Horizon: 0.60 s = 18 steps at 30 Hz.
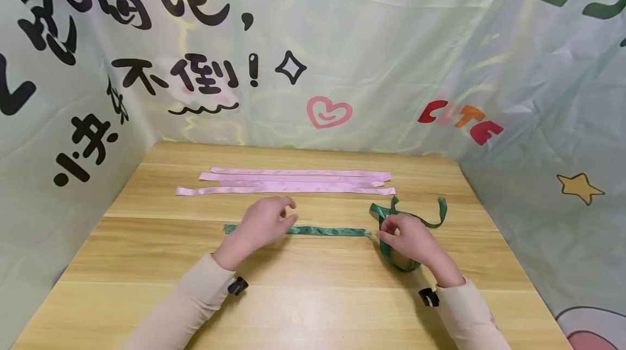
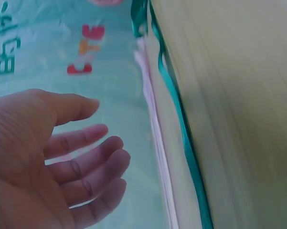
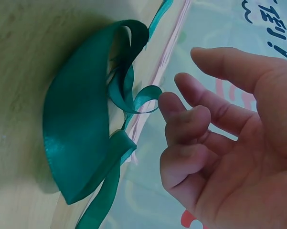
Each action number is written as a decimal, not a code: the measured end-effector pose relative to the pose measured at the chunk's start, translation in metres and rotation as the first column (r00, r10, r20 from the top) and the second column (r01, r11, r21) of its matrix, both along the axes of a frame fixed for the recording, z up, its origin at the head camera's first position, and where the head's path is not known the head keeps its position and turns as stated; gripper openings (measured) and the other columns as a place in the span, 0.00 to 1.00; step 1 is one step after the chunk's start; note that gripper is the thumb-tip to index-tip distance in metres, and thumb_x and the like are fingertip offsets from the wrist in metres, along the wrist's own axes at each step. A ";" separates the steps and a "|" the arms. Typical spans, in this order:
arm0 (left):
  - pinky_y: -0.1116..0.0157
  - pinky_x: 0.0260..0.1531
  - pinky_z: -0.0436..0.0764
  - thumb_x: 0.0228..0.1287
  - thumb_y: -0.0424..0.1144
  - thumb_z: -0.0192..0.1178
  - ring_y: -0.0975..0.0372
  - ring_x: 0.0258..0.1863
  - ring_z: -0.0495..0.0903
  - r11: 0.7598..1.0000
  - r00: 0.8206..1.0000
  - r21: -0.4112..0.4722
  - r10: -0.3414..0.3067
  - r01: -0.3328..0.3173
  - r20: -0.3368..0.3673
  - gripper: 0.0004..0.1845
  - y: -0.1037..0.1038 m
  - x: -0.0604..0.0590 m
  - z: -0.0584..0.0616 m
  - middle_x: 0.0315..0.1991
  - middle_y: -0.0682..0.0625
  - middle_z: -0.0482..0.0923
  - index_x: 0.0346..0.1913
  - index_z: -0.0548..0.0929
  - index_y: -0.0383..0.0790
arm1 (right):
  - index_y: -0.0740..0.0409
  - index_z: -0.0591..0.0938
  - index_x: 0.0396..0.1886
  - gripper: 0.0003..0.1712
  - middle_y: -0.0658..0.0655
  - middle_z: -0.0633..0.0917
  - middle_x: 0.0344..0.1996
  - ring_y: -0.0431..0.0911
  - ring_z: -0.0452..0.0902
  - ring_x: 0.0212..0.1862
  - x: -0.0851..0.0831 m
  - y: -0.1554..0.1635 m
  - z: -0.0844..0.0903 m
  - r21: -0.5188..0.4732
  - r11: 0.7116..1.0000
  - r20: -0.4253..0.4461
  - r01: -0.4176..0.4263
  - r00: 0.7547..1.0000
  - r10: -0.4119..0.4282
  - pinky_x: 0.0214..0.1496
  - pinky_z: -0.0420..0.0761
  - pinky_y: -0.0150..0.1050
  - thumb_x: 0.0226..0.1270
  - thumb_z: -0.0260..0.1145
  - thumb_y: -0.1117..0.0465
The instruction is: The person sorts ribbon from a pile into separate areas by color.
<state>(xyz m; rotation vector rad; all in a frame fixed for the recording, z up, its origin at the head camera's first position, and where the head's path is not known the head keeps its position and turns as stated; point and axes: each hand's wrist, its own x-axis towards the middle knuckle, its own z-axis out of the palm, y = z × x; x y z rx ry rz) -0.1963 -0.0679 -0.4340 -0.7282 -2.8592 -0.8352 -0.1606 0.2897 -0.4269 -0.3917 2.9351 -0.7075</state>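
A green ribbon point(image 1: 327, 230) lies flat across the middle of the wooden table point(image 1: 313, 295) and curls into loose loops point(image 1: 398, 263) at its right end. My left hand point(image 1: 283, 215) hovers over the flat stretch near its left end, fingers relaxed and spread, holding nothing. In the left wrist view the left hand point(image 2: 102, 133) is apart from the green ribbon point(image 2: 181, 124). My right hand point(image 1: 387, 233) sits at the loops. In the right wrist view the right hand point(image 3: 181, 95) has loosely bent fingers, one fingertip point(image 3: 168, 101) at a curl of the green loops point(image 3: 81, 129).
Three pink ribbons point(image 1: 293, 181) lie side by side along the table's back, also seen edge-on as pink ribbons point(image 2: 155, 143). Pale green printed cloth point(image 1: 342, 40) walls in the table at the back and both sides. Bare wood runs along the front edge.
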 end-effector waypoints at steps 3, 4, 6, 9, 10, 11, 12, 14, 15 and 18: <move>0.63 0.34 0.83 0.71 0.42 0.69 0.60 0.36 0.85 0.996 0.995 0.011 -0.089 0.090 -0.034 0.15 0.024 -0.001 0.000 0.40 0.47 0.88 0.55 0.87 0.38 | 0.51 0.84 0.34 0.06 0.47 0.81 0.28 0.41 0.67 0.27 0.003 0.000 0.000 0.009 1.000 -0.001 0.002 1.000 -0.002 0.34 0.69 0.37 0.74 0.69 0.58; 0.62 0.35 0.84 0.72 0.42 0.68 0.59 0.38 0.86 0.993 0.992 0.012 -0.117 0.117 -0.037 0.16 0.032 -0.001 -0.001 0.42 0.46 0.89 0.56 0.87 0.38 | 0.51 0.84 0.34 0.06 0.47 0.81 0.28 0.41 0.68 0.28 0.004 0.000 0.000 0.009 1.000 0.001 0.005 1.000 -0.005 0.35 0.70 0.37 0.74 0.70 0.58; 0.62 0.37 0.84 0.73 0.43 0.67 0.58 0.41 0.86 0.986 0.985 0.004 -0.168 0.168 -0.035 0.17 0.046 -0.001 -0.004 0.45 0.45 0.89 0.58 0.87 0.38 | 0.51 0.84 0.34 0.06 0.47 0.81 0.29 0.41 0.68 0.27 0.007 0.000 0.000 0.005 1.000 0.014 0.011 1.000 -0.011 0.35 0.71 0.38 0.73 0.70 0.58; 0.64 0.39 0.84 0.73 0.43 0.67 0.59 0.42 0.86 0.974 0.974 -0.018 -0.225 0.224 -0.038 0.17 0.066 0.000 -0.009 0.46 0.44 0.89 0.58 0.87 0.38 | 0.51 0.84 0.34 0.06 0.47 0.82 0.30 0.41 0.68 0.27 0.011 0.000 -0.002 -0.003 1.000 0.034 0.024 0.999 -0.024 0.35 0.71 0.37 0.72 0.71 0.57; 0.64 0.40 0.84 0.74 0.43 0.67 0.59 0.42 0.86 0.970 0.970 -0.030 -0.241 0.240 -0.039 0.17 0.072 0.001 -0.011 0.47 0.45 0.89 0.59 0.87 0.39 | 0.52 0.84 0.34 0.06 0.47 0.82 0.30 0.41 0.68 0.26 0.013 0.000 -0.002 -0.006 1.000 0.041 0.030 0.999 -0.029 0.34 0.71 0.36 0.72 0.72 0.57; 0.64 0.42 0.84 0.73 0.43 0.67 0.60 0.42 0.86 0.966 0.966 -0.046 -0.257 0.255 -0.043 0.17 0.079 0.002 -0.013 0.48 0.46 0.89 0.59 0.87 0.40 | 0.52 0.84 0.34 0.07 0.47 0.82 0.30 0.41 0.67 0.25 0.014 0.000 -0.003 -0.009 0.999 0.046 0.032 0.998 -0.031 0.33 0.70 0.36 0.71 0.72 0.56; 0.64 0.43 0.85 0.73 0.43 0.67 0.60 0.43 0.86 0.961 0.961 -0.060 -0.274 0.271 -0.046 0.17 0.085 0.004 -0.015 0.48 0.46 0.89 0.59 0.87 0.40 | 0.51 0.84 0.34 0.07 0.47 0.82 0.30 0.40 0.68 0.25 0.016 0.000 -0.004 -0.006 0.999 0.045 0.031 0.999 -0.031 0.33 0.70 0.36 0.70 0.73 0.56; 0.65 0.45 0.85 0.73 0.43 0.67 0.61 0.43 0.86 0.948 0.949 -0.094 -0.311 0.305 -0.051 0.17 0.097 0.007 -0.018 0.50 0.48 0.89 0.60 0.87 0.42 | 0.51 0.84 0.32 0.09 0.46 0.82 0.29 0.40 0.70 0.27 0.019 0.000 -0.006 -0.001 1.000 0.047 0.031 0.998 -0.031 0.33 0.72 0.35 0.68 0.75 0.54; 0.65 0.46 0.85 0.74 0.44 0.66 0.61 0.44 0.86 0.940 0.943 -0.115 -0.330 0.322 -0.052 0.18 0.103 0.009 -0.020 0.51 0.49 0.89 0.61 0.86 0.42 | 0.50 0.84 0.32 0.10 0.46 0.82 0.29 0.40 0.70 0.28 0.020 0.001 -0.007 0.003 1.000 0.050 0.029 0.998 -0.029 0.33 0.72 0.35 0.67 0.76 0.53; 0.66 0.46 0.84 0.74 0.45 0.66 0.63 0.45 0.86 0.918 0.924 -0.166 -0.376 0.361 -0.068 0.18 0.118 0.013 -0.023 0.52 0.51 0.89 0.61 0.87 0.44 | 0.51 0.84 0.32 0.13 0.45 0.82 0.27 0.39 0.72 0.30 0.023 0.000 -0.010 0.019 1.000 0.050 0.023 0.998 -0.024 0.33 0.73 0.35 0.64 0.79 0.50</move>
